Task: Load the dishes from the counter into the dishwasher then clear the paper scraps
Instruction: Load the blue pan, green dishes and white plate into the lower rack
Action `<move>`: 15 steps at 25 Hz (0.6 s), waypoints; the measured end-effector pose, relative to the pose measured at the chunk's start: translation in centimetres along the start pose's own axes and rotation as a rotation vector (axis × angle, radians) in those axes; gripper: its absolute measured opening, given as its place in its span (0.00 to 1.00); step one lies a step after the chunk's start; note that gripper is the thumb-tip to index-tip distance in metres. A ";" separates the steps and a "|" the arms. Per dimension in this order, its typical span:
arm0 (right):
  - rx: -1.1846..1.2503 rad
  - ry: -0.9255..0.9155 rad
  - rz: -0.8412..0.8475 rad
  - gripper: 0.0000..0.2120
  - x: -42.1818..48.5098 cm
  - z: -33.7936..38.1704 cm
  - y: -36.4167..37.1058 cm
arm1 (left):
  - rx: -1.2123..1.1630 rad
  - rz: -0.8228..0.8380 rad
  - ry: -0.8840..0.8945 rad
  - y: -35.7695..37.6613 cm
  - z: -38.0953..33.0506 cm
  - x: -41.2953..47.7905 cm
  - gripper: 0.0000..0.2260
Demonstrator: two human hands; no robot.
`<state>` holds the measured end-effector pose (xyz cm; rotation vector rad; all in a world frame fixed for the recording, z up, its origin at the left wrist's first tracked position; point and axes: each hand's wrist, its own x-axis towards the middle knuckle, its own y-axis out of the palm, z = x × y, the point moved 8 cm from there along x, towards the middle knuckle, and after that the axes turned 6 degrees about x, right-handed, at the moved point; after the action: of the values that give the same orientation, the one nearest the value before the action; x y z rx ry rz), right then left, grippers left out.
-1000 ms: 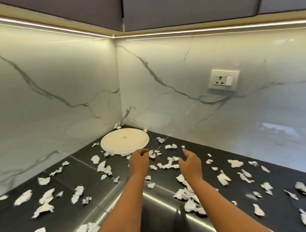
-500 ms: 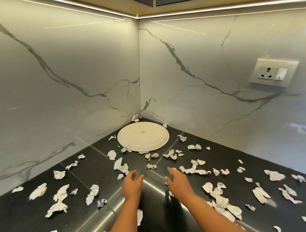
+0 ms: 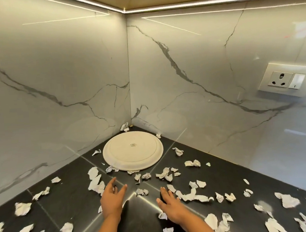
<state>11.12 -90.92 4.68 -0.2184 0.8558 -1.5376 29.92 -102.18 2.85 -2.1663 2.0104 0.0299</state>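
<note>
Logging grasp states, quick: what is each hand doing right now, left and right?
Left hand: open, fingers loosely spread, holding nothing.
Right hand: open, fingers straight, holding nothing.

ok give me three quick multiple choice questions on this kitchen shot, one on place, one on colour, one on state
1. Where does the plate lie?
A. in the far corner of the counter
B. at the near edge
C. inside a sink

2. What colour is the counter?
A. white
B. black
C. wooden brown

3. What do the left hand and right hand hold?
A. a scrap each
B. the plate
C. nothing

Answers: 1 A, it sits where the two walls meet; 2 B, the white paper scraps stand out on it; 3 C, both hands' fingers are loose and grip nothing.
</note>
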 end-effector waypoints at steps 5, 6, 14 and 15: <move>-0.130 0.041 -0.130 0.29 5.0 -0.2 -1.1 | -0.141 0.091 0.009 1.1 -1.0 3.3 0.29; -0.189 0.040 -0.183 0.30 5.7 -0.1 -1.4 | -0.177 0.106 -0.006 1.3 -1.1 3.7 0.29; -0.316 -0.008 -0.436 0.33 11.5 1.7 -3.5 | -0.613 0.086 -0.179 1.3 -0.1 5.7 0.24; -0.308 -0.002 -0.449 0.33 12.1 1.7 -3.8 | -0.620 0.088 -0.184 1.5 -0.2 6.0 0.23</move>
<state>6.97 -103.02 4.12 -0.6726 1.0917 -1.8091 28.90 -108.18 2.02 -2.2734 2.1822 0.9420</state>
